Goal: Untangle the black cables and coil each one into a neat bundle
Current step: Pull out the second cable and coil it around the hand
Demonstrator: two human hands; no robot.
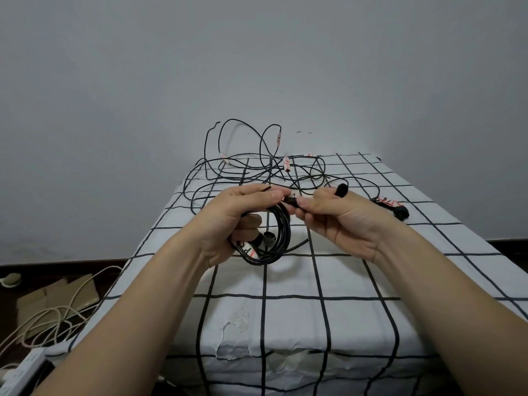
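Both forearms reach forward over bed. Left hand grips coil, fingers curled round it. Right hand pinches cable end. Tangle lies beyond.

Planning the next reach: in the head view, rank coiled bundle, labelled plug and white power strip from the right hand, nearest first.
1. coiled bundle, just left, pinched by the right hand
2. labelled plug, on the bed, right
3. white power strip, floor, far left
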